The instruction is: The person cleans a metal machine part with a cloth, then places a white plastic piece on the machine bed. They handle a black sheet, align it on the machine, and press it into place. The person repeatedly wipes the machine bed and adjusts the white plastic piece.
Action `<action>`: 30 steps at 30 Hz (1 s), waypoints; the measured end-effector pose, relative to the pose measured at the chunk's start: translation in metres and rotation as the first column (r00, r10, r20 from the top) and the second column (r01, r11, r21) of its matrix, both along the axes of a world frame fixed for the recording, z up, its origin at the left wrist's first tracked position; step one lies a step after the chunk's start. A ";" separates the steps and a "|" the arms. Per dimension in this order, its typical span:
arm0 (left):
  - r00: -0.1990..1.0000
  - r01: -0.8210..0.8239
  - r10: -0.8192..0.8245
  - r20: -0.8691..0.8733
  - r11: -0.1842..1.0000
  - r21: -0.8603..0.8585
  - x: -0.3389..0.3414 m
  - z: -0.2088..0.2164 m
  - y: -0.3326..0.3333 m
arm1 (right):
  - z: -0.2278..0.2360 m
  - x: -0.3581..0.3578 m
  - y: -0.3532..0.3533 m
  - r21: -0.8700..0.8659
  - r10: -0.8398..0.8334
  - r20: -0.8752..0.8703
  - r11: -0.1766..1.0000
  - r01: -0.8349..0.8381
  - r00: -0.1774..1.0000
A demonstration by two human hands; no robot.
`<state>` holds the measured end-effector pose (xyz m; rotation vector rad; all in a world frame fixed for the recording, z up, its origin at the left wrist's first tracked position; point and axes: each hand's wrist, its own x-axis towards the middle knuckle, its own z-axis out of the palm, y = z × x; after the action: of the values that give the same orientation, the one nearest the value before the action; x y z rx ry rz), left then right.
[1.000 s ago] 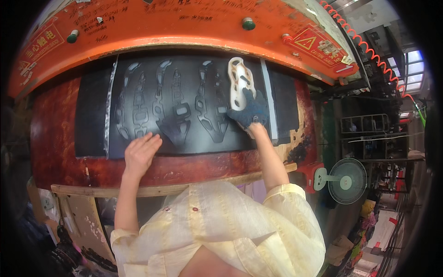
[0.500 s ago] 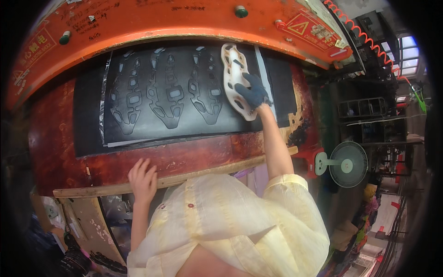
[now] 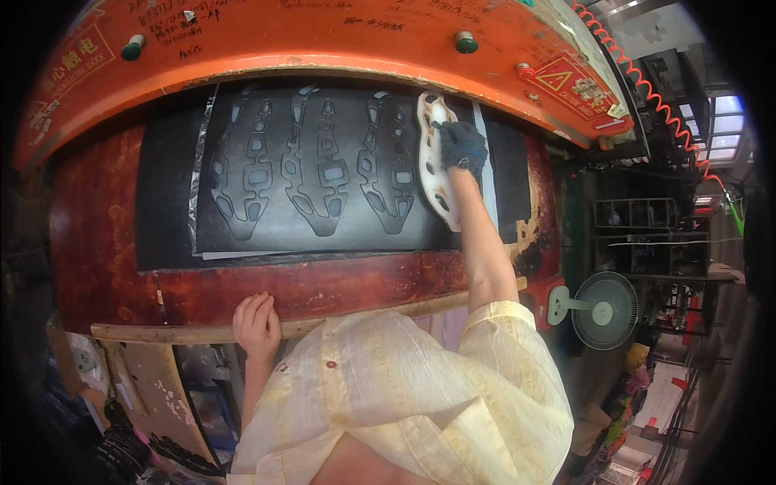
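My right hand [image 3: 464, 147], in a dark blue glove, is closed on the upper part of a pale cutting die [image 3: 444, 199]. The die is a long, curved frame with several openings, lying on a black sheet [image 3: 279, 237]. Left of it, several cut shoe-upper outlines [image 3: 325, 202] show in the sheet, with lighter grey in their openings. My bare left hand [image 3: 257, 325] holds nothing and rests at the table's wooden front edge, its fingers loosely bent and lying close together.
An orange machine beam [image 3: 299, 40] with green buttons spans the far side, overhanging the sheet. A wooden strip [image 3: 182, 333] edges the reddish table [image 3: 339, 281]. To the right stand a fan [image 3: 604, 310] and dark racks [image 3: 638, 234]; a coiled red hose [image 3: 634, 77] hangs beyond.
My right hand has shifted up along the die and closed more tightly around it. The fingers of my left hand have drawn together. The whole view has shifted slightly.
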<state>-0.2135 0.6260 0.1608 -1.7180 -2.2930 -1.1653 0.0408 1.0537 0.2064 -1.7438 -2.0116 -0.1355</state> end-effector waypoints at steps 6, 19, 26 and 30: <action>1.000 0.010 -0.010 0.003 0.999 0.037 -0.001 -0.001 0.004 | -0.007 0.002 0.008 -0.036 0.017 -0.122 0.999 -0.022 0.992; 1.000 0.025 -0.026 0.003 0.989 0.143 -0.004 -0.013 0.004 | -0.004 0.079 -0.134 -0.118 -0.136 -0.669 0.990 0.076 0.731; 0.999 0.008 0.003 -0.048 0.975 0.222 -0.008 -0.014 0.013 | 0.024 0.084 -0.161 0.221 0.346 -0.252 0.930 -0.294 0.904; 0.996 -0.032 0.029 -0.081 0.999 -0.037 0.007 -0.022 -0.005 | 0.050 0.098 -0.187 -0.148 -0.037 -0.924 0.953 -0.266 0.380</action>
<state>-0.2068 0.6215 0.1386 -1.7037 -2.3006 -1.0335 0.1387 0.8670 0.2561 -1.2719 -1.2537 1.0278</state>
